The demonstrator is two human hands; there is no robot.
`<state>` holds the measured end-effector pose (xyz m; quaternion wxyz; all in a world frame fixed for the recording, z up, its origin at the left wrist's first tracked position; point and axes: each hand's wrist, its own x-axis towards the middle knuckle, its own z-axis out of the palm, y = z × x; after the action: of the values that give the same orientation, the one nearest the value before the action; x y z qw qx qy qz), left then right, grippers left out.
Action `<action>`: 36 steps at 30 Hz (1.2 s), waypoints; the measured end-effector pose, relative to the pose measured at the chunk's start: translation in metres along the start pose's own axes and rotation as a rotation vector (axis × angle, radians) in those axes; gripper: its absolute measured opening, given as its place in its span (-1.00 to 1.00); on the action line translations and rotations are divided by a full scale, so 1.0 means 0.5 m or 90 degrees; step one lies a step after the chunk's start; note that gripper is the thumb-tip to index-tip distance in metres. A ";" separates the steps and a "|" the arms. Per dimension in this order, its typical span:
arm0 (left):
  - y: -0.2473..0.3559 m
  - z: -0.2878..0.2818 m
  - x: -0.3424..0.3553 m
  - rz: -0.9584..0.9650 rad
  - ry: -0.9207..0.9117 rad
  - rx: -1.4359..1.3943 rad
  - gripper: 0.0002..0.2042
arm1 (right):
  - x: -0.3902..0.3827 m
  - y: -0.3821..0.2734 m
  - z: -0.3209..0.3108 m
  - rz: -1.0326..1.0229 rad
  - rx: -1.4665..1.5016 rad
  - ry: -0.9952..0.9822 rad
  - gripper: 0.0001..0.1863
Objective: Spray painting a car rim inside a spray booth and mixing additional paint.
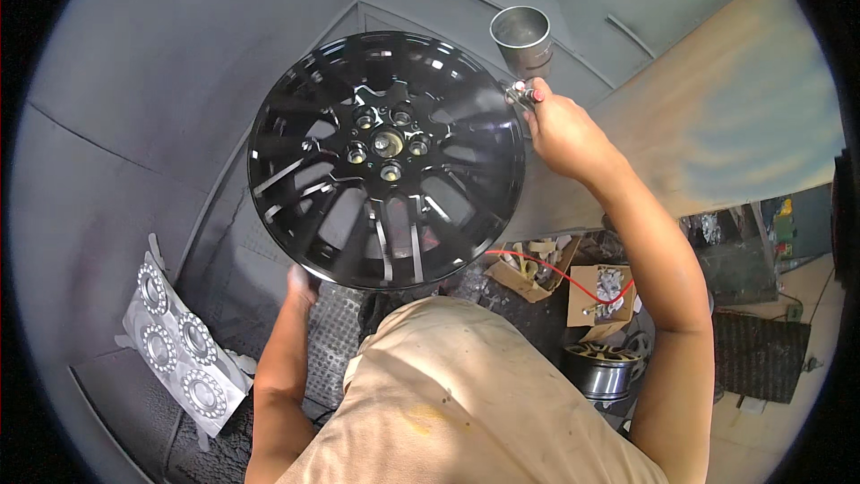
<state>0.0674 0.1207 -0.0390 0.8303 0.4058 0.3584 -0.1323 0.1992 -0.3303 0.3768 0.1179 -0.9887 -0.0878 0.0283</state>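
A glossy black multi-spoke alloy wheel [452, 136] fills the upper middle, its face toward me. My right hand [575, 136] is closed round a spray gun [520, 94] beside the wheel's right edge. A grey metal paint cup [528, 56] stands on top of the gun. Pale haze hangs between the gun and the nearby spokes. Under the wheel's lower left edge is my left hand [303, 285], its fingers mostly hidden behind the rim. Whether it grips the wheel cannot be made out.
Grey walls enclose the left and back. A silver-white sheet with round patterns [184, 350] leans at lower left. A red hose [546, 266] runs past cardboard boxes [587, 309] at right. Below them lies another wheel [598, 376]. A tan panel [717, 116] slants along the right.
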 end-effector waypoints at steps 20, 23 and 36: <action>-0.053 0.006 -0.048 -0.004 0.048 -0.034 -0.71 | 0.035 -0.029 0.013 -0.084 0.033 0.123 -0.76; -0.049 0.025 -0.053 -0.020 0.064 -0.030 -0.73 | 0.050 -0.034 0.009 -0.071 0.034 0.132 -0.75; -0.019 0.058 -0.055 0.083 0.072 0.006 -0.75 | 0.148 -0.135 -0.004 -0.095 0.087 0.155 -0.70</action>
<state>0.0571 0.0905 -0.0131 0.8138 0.4388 0.3768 -0.0563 0.2606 -0.2528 0.3921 0.1963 -0.9653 -0.1442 -0.0943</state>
